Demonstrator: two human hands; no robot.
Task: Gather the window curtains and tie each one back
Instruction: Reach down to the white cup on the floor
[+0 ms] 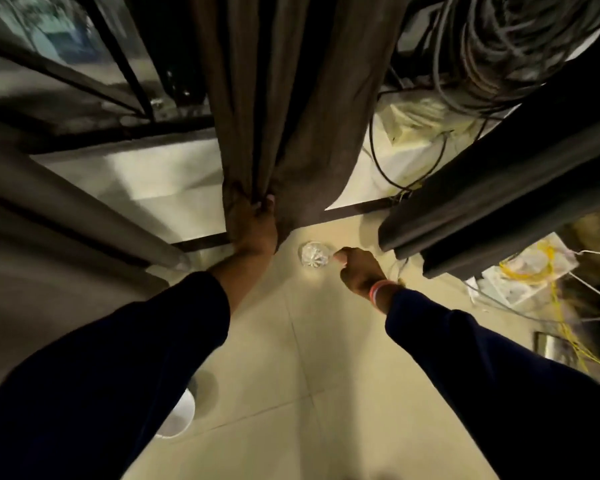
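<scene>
Left hand [255, 225] clenched around gathered brown curtain [284, 109]; right hand [359, 270], fingers curled, pinching clear faceted knob [314, 254]

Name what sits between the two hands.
In the head view, a faceted glass knob lies between the left hand, gripping the curtain, and the right hand.

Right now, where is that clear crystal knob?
In the head view the crystal knob sits near the middle, just right of the left hand gripping the gathered brown curtain, with the right hand touching its right edge.
</scene>
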